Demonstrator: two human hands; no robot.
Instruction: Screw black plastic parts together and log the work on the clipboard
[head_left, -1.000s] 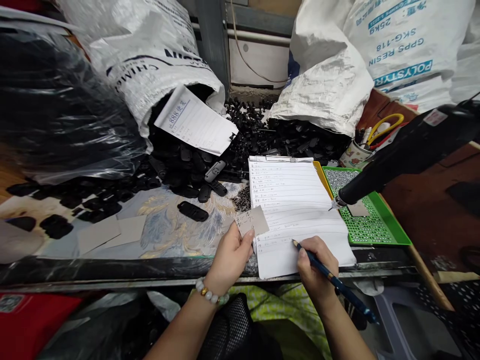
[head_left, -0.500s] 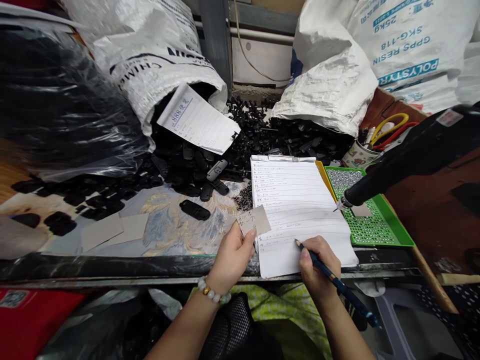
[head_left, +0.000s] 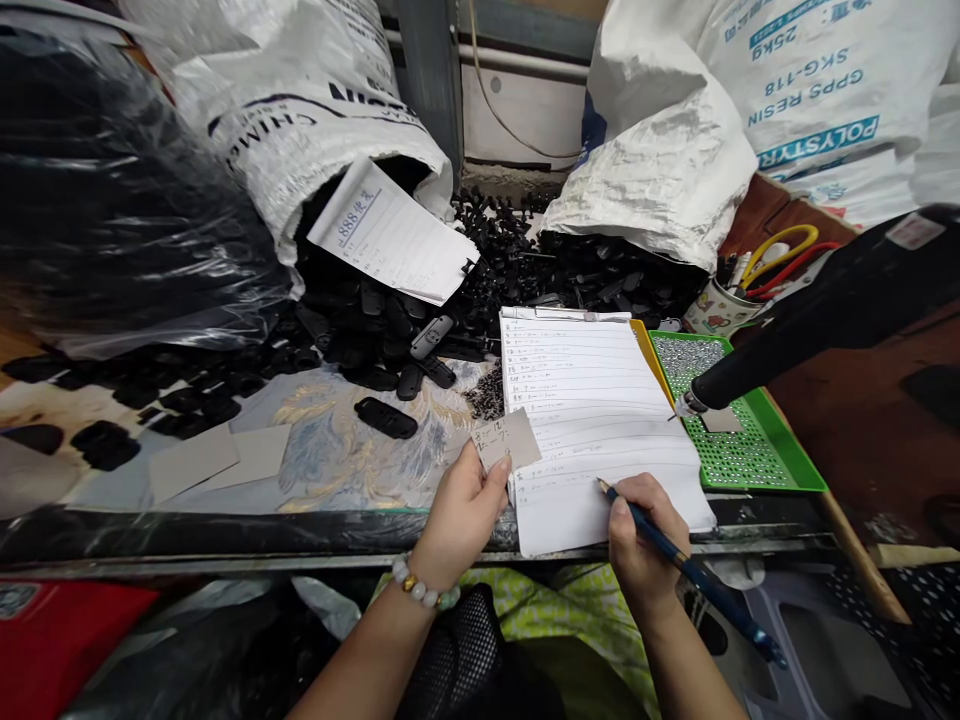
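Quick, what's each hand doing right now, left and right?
Left hand: closed, pinching a small grey card by its lower edge.
Right hand: closed on a blue pen, tip at the lined sheet.

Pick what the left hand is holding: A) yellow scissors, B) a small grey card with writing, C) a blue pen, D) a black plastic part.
B: the left hand pinches a small grey card beside the lined sheet, while the right hand holds the blue pen.
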